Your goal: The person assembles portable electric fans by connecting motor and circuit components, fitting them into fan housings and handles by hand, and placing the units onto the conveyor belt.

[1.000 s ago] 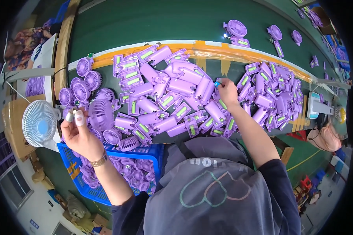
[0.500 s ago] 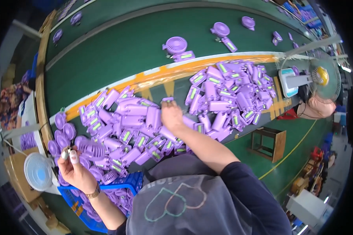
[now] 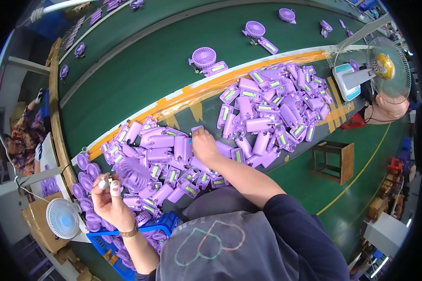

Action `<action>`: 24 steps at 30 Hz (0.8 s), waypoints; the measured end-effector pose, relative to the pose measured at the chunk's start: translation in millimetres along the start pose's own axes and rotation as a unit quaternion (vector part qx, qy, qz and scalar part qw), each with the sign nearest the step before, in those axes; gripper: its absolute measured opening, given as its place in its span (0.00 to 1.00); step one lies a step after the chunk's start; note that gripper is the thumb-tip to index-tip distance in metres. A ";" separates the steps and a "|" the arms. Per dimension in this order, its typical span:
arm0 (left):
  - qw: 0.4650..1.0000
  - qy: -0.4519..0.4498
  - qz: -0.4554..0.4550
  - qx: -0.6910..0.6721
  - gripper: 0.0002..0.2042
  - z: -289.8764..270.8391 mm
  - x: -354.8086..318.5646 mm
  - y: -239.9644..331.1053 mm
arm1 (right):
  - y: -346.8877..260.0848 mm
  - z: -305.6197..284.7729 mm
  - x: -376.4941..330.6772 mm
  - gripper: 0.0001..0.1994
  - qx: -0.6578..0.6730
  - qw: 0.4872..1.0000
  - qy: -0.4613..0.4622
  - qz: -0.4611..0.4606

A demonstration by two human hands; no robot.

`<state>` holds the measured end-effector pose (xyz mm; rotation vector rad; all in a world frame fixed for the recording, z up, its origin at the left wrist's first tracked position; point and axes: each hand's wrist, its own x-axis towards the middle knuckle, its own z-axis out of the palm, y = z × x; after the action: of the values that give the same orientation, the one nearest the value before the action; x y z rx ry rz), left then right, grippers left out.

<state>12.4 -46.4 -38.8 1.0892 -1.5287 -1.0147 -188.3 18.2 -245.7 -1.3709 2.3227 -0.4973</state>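
Observation:
My right hand point(image 3: 204, 144) reaches forward into a heap of purple fan handle parts point(image 3: 173, 159) on the green bench, its fingers closed on one purple handle piece point(image 3: 196, 129) at the heap's far edge. My left hand point(image 3: 109, 199) is raised at the lower left, its taped fingertips pinching a small white part point(image 3: 104, 182). Just beyond it lies a purple fan head with a grille point(image 3: 132, 173). A second heap of purple handle parts point(image 3: 272, 112) lies to the right.
A green conveyor belt point(image 3: 140, 70) carries assembled purple fans point(image 3: 204, 57) behind an orange tape line. A blue crate point(image 3: 126, 243) of purple grilles sits at the lower left beside a small white fan point(image 3: 62, 218). A desk fan point(image 3: 384, 65) and a wooden stool point(image 3: 334, 161) are on the right.
The view has swung left. My right hand has moved across the heap and taken hold of a handle piece. My left hand stays raised with the small part.

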 end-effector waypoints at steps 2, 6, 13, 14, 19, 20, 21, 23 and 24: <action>1.000 -0.010 -0.001 -0.007 0.08 3.7 -1.4 0.6 | 2.1 2.1 6.6 0.11 0.011 1.000 -0.008 0.009; 1.000 -0.002 -0.008 -0.005 0.07 -5.8 -6.4 0.3 | -6.2 -10.0 6.3 0.10 -0.040 0.999 -0.020 -0.020; 0.999 -0.003 -0.036 -0.017 0.07 -10.8 -8.0 -9.4 | -10.9 -5.9 12.7 0.09 -0.027 0.998 -0.031 0.041; 0.999 -0.003 -0.037 -0.014 0.07 -11.1 -6.9 -10.0 | -6.3 -2.7 15.3 0.09 -0.005 0.999 -0.035 0.029; 0.999 0.012 -0.031 -0.009 0.07 -15.8 -5.8 -6.9 | 14.3 15.7 10.1 0.07 0.193 0.981 0.022 0.018; 0.999 0.009 -0.030 -0.010 0.07 -12.8 -4.7 -6.9 | 29.8 22.4 9.1 0.06 0.201 0.978 0.061 -0.003; 0.999 -0.008 -0.030 -0.041 0.08 -9.5 -2.3 -9.3 | 33.5 16.0 6.7 0.05 0.351 0.934 0.018 0.071; 0.999 -0.020 -0.021 -0.045 0.07 -6.7 -1.1 -11.1 | 46.0 11.1 -3.1 0.04 0.434 0.899 0.009 0.054; 0.999 -0.027 -0.016 -0.044 0.07 -5.6 -2.0 -10.4 | 41.4 -0.5 -7.1 0.05 0.522 0.849 -0.033 0.075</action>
<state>19.9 -47.6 -48.1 1.0354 -1.4992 -1.1318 -216.3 43.4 -264.5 -0.6294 1.5762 -1.3594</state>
